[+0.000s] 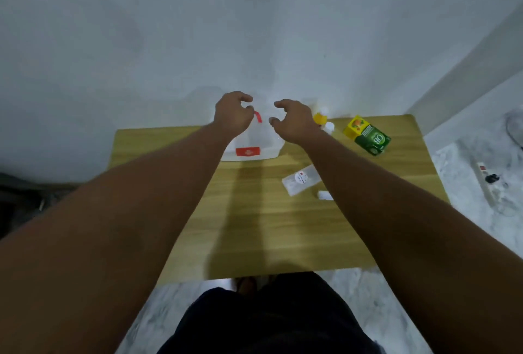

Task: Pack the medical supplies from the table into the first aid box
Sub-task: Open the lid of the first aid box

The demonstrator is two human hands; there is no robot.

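Observation:
A white first aid box [261, 141] with a red latch and a red handle stands at the far edge of the wooden table [254, 212]. My left hand [233, 114] hovers over the box's left top, fingers curled and apart. My right hand [294, 120] hovers over its right top, also curled open. Neither holds anything. To the right lie a green and yellow carton [368, 135], a yellow-capped bottle [321, 119] and a white bottle [329, 127]. A clear packet with a round label [301, 179] and a small white item [325, 195] lie nearer, partly behind my right forearm.
A pale wall rises right behind the table. Marble floor shows to the right, with a white power strip [488, 181] and cables on it. My dark-clothed legs [268, 319] are at the table's near edge.

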